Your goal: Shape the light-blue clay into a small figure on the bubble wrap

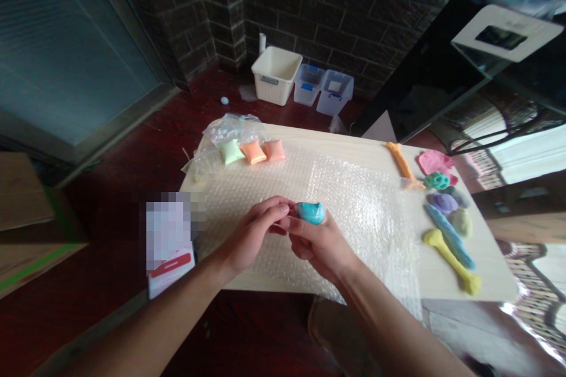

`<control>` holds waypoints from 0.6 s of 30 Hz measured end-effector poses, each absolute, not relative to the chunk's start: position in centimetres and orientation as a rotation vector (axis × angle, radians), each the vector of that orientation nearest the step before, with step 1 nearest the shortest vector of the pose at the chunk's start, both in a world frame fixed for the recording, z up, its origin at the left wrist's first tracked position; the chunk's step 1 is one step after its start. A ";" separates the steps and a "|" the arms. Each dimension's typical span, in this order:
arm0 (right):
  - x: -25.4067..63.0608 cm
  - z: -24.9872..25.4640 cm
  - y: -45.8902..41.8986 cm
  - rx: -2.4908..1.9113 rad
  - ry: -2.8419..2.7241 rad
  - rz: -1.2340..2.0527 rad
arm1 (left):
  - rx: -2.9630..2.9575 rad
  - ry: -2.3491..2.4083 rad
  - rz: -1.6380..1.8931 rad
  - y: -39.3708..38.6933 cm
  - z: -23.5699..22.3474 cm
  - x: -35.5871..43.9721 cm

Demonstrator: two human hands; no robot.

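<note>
Over the middle of the table, my right hand (313, 241) is closed around a lump of blue modelling clay (311, 212), whose rounded top shows above the thumb. My left hand (260, 221) meets it from the left, its fingers bent and pressed together at the right thumb and fingertips. Whatever lies between the left fingertips is hidden. Bubble wrap (358, 212) is spread beneath both hands. Toward the table's far left side lie a green clay packet (231, 152), an orange packet (253, 153) and a pink packet (275, 150), beside crumpled clear plastic bags (239, 125).
Shaped clay pieces line the right side: an orange bone (400, 162), a pink piece (435, 164), a blue stick (451, 238) and a yellow bone (453, 262). Beyond the wooden table (336, 136), a white bin (276, 79) and clear boxes (335, 93) stand on the floor.
</note>
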State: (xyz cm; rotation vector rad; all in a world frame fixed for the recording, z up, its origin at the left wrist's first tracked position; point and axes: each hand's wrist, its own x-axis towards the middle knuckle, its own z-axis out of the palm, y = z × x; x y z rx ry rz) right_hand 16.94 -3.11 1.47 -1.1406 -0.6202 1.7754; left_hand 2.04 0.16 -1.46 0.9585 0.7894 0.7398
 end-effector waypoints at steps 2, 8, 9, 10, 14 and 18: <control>16.9 1.7 -3.1 -1.143 -0.629 1.791 | 0.936 0.793 0.774 0.2 -1.5 2.0; 16.4 1.9 -3.2 -1.238 -0.605 1.825 | 0.934 0.817 0.794 0.1 -1.2 1.9; 16.3 1.9 -3.3 -1.250 -0.609 1.831 | 0.939 0.819 0.791 0.1 -1.1 1.9; 16.2 2.0 -3.3 -1.261 -0.613 1.836 | 0.944 0.821 0.791 0.1 -1.1 2.0; 16.2 2.1 -3.4 -1.258 -0.602 1.866 | 0.961 0.812 0.814 0.2 -1.1 2.0; 16.6 1.7 -3.3 -1.124 -0.616 1.905 | 1.051 0.796 0.813 0.3 -0.4 2.0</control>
